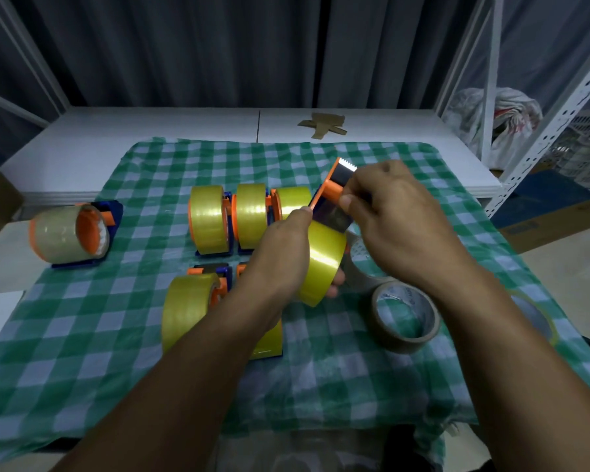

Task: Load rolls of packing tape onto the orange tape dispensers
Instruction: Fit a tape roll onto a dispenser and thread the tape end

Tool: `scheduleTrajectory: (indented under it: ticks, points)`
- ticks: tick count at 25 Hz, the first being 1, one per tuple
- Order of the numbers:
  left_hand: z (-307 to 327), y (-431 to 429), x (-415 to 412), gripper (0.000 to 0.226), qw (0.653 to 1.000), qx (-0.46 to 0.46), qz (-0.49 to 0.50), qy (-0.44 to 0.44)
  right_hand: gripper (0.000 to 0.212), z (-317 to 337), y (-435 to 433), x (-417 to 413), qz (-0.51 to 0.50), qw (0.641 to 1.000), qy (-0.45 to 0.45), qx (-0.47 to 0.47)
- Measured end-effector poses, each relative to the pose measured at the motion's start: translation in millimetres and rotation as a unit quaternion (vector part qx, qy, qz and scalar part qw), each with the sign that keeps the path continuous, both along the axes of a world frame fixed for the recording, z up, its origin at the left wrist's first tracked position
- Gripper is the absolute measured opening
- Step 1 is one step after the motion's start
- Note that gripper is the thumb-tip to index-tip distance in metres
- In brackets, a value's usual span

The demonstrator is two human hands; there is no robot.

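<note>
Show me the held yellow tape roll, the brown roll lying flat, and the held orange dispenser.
Held yellow tape roll (322, 264), head view, its outer curved face.
Brown roll (394, 340), head view, its outer side wall.
Held orange dispenser (331, 191), head view, its orange side plate.

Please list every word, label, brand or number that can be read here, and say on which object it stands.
No text here is readable.
Brown tape roll, inner core: blue print, too blurred to read.
Clear tape roll, white core: faint marks, too blurred.
White bag: red print, too blurred.
Cardboard box: blue label, too small.
</note>
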State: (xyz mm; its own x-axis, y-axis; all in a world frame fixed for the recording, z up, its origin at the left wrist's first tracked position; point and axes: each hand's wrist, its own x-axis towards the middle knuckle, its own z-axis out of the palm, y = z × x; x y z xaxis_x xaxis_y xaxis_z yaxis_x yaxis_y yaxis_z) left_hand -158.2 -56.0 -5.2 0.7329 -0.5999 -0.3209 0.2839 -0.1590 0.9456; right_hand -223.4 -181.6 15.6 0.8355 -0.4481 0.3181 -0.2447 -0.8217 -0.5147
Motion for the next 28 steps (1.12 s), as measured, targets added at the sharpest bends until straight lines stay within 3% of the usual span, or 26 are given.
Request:
scheduleTrajectory:
  ticks: [21, 28]
  points:
    - [-3, 0, 0, 0.047, 0.999, 0.007, -0.021, 0.027, 0.018, 11, -18, -3, 0.008, 0.995, 0.047, 0.085]
    - [-9, -2, 3, 0.056, 0.999, 0.008, -0.023, 0.042, 0.022, 4, -21, -2, 0.016, 0.971, -0.022, 0.238]
